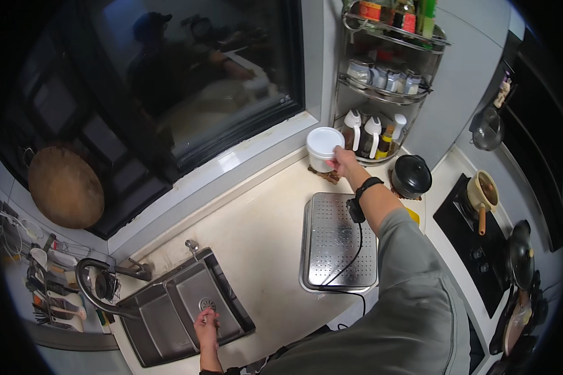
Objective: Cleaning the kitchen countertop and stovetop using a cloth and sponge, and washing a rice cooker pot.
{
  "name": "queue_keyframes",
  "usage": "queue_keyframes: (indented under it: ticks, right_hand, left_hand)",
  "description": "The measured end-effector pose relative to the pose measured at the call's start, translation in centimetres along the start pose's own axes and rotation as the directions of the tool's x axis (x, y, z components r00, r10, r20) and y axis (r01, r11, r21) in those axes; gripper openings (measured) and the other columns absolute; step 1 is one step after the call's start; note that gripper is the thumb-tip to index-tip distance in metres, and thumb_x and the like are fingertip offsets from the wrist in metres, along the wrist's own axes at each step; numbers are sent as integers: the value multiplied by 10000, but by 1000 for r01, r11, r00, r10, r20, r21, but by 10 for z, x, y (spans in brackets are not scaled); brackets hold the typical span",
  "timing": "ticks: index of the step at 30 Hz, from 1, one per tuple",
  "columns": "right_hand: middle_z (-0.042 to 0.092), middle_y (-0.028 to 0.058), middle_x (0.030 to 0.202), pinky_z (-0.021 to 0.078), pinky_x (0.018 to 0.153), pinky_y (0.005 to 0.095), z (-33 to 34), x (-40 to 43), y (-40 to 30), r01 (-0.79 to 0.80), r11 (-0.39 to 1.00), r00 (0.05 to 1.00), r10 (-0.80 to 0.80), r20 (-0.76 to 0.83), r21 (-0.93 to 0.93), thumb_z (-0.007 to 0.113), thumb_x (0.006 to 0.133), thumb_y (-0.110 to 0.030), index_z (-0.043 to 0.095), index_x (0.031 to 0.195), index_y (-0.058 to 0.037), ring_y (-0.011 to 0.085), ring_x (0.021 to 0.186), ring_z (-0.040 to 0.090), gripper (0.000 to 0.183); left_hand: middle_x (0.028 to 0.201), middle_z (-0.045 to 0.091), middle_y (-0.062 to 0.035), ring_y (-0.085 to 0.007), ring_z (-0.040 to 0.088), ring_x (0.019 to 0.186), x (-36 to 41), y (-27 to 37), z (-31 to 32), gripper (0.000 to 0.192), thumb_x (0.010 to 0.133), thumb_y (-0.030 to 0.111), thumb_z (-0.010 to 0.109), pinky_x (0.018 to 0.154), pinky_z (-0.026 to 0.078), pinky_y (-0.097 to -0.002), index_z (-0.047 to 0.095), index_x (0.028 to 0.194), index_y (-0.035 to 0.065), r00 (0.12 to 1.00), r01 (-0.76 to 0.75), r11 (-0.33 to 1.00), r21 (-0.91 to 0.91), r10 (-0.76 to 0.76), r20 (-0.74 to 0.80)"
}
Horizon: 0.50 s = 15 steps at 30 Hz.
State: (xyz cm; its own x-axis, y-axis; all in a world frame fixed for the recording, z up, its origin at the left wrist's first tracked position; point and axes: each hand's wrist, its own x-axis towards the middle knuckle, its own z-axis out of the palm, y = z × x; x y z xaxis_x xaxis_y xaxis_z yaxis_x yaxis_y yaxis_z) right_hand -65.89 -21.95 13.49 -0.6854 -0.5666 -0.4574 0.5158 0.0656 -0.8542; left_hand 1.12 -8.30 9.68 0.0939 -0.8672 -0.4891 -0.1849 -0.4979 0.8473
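A white lidded plastic tub (324,145) is in the grip of my right hand (343,161), which holds it by its near right side. Under the tub a brown trivet (327,176) lies on the counter; whether the two touch is unclear. My left hand (207,326) hovers over the near side of the double-bowl steel sink (166,283), close to the drain strainer (207,303). Its fingers are curled, and I cannot see whether anything is inside them. Below my right forearm is a perforated steel tray (340,253) with a wet surface.
A corner rack (384,96) with bottles and jars stands behind the tub. To its right sit a black lidded pot (411,176) and a cooktop (469,243) with a cream saucepan (482,192). A black cable (352,265) crosses the tray. The curved faucet (87,290) overhangs the sink.
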Motion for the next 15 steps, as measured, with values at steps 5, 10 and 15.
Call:
queue_keyframes:
  ticks: [5, 10, 15]
  right_hand:
    - [592, 162, 1109, 658, 666, 330, -3, 39, 21, -77, 995, 994, 81, -74, 62, 533, 974, -124, 514, 1239, 48, 266, 867, 650, 316]
    - [608, 178, 1033, 670, 704, 455, -40, 68, 26, -138, 990, 990, 138, 41, -20, 573, 1005, -161, 475, 1296, 19, 343, 861, 693, 356]
    - [454, 198, 1360, 636, 814, 490, -31, -57, -22, -199, 923, 950, 264, 166, -330, 617, 990, -456, 416, 1393, -21, 350, 1027, 660, 626]
  left_hand:
    - [911, 703, -46, -97, 604, 709, -11, -10, 20, 238, 978, 155, 676, 607, 484, -243, 686, 1186, 40, 999, 18, 1000, 18, -19, 34]
    - [872, 681, -37, -101, 598, 694, 2, 3, 93, 287, 975, 185, 666, 605, 486, -251, 685, 1222, 39, 940, 20, 982, 187, -82, 330]
    - [831, 658, -37, -103, 590, 680, -10, 38, 144, 351, 984, 235, 645, 594, 482, -259, 667, 1271, 34, 901, -19, 938, 346, -134, 413]
